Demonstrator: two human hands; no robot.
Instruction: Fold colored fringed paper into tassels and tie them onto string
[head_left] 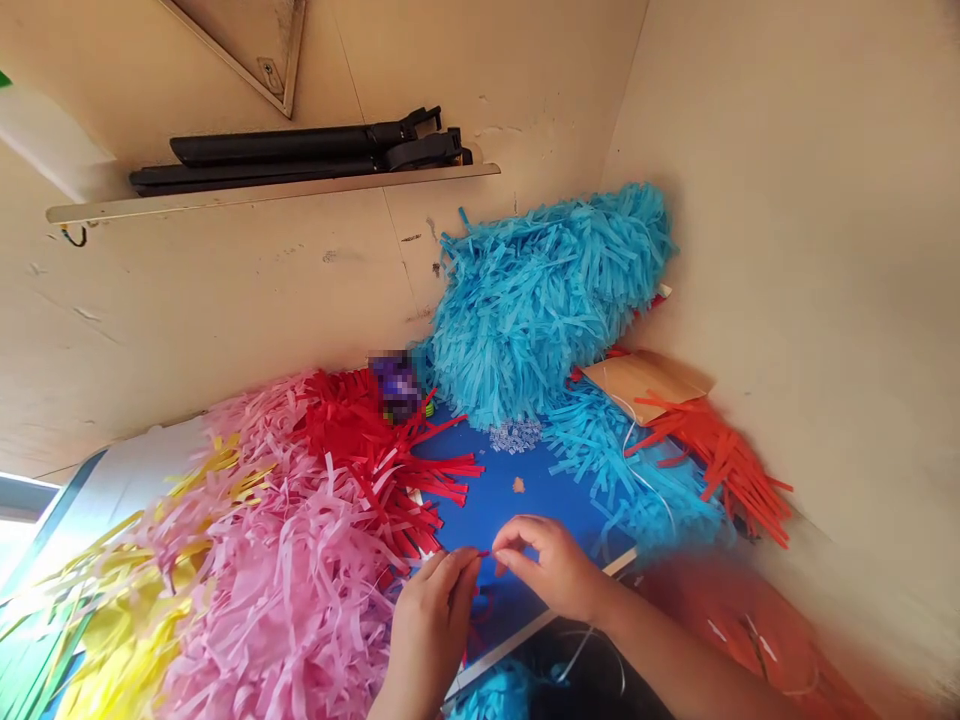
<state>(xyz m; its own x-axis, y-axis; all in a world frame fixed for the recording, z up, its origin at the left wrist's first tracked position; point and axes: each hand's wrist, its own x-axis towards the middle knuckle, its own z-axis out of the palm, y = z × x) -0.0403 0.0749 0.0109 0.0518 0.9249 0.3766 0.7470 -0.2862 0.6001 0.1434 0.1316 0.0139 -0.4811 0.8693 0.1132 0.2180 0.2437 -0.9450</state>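
Observation:
My left hand and my right hand meet above a blue board, their fingertips pinching a thin red paper strip. Just left of my left hand lies a thick mass of red paper fringe, with pink paper fringe spreading beyond it. A small tan paper scrap rests on the board above my right hand. Near the board's far edge sits a small heap of pale bluish bits. My hands hide the board's lower part.
A large mound of light blue paper fringe rises behind the board against a beige wall. Orange-red strips and brown paper lie to the right. Black objects rest on a wall shelf.

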